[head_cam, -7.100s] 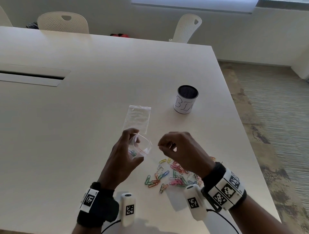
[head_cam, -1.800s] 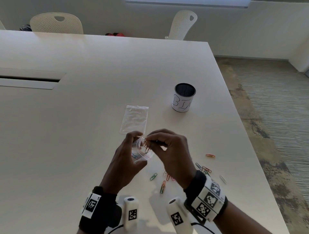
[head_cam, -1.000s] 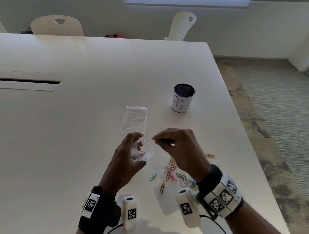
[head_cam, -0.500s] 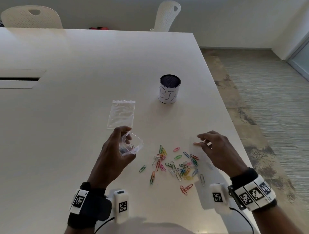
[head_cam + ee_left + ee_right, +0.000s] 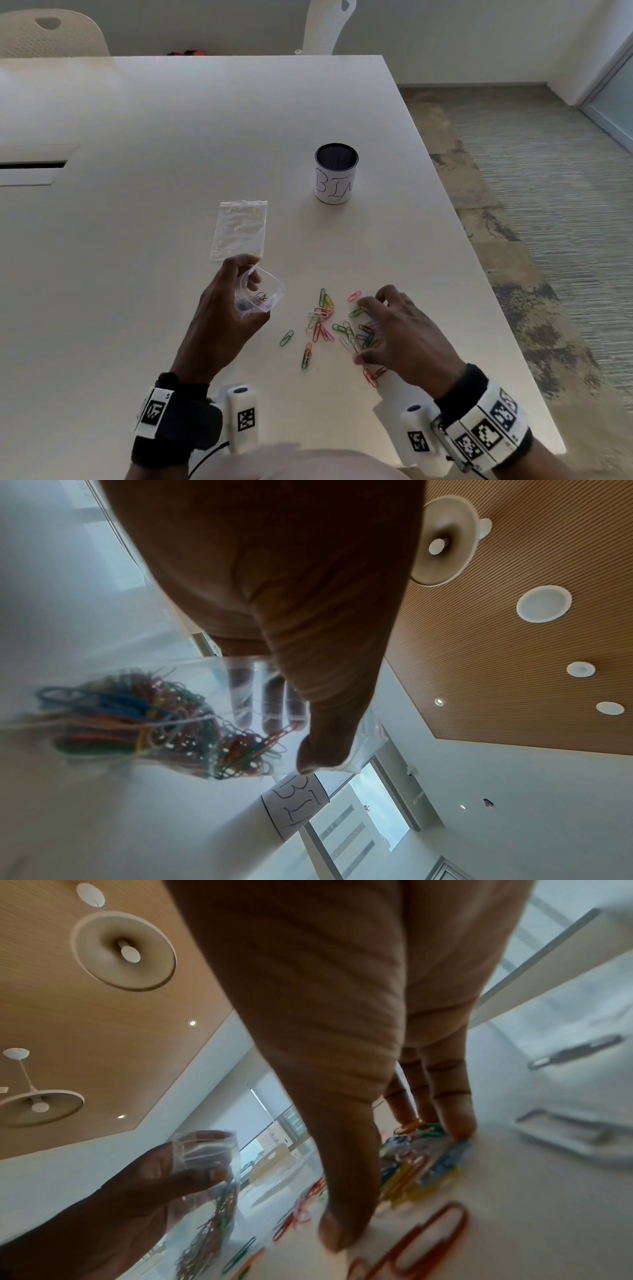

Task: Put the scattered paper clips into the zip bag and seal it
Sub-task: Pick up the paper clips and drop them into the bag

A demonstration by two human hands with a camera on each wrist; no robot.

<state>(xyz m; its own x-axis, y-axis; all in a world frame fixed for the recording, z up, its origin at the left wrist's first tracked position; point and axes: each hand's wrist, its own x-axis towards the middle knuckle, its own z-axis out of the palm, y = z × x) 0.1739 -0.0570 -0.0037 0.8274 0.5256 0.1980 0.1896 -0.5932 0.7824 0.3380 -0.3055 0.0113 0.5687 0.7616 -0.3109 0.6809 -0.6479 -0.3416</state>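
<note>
The zip bag [image 5: 259, 298] is held open-mouthed by the left hand [image 5: 224, 317]. The right hand [image 5: 402, 334], fingers spread and gripping nothing, is pressed onto loose paper clips [image 5: 329, 322] near the table's [image 5: 137, 240] right edge.

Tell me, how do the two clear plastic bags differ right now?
The zip bag in the left hand is held off the table with its mouth open, holding colored paper clips; the spare bag lies flat on the table, untouched, apparently empty. Both are small and transparent.
</note>
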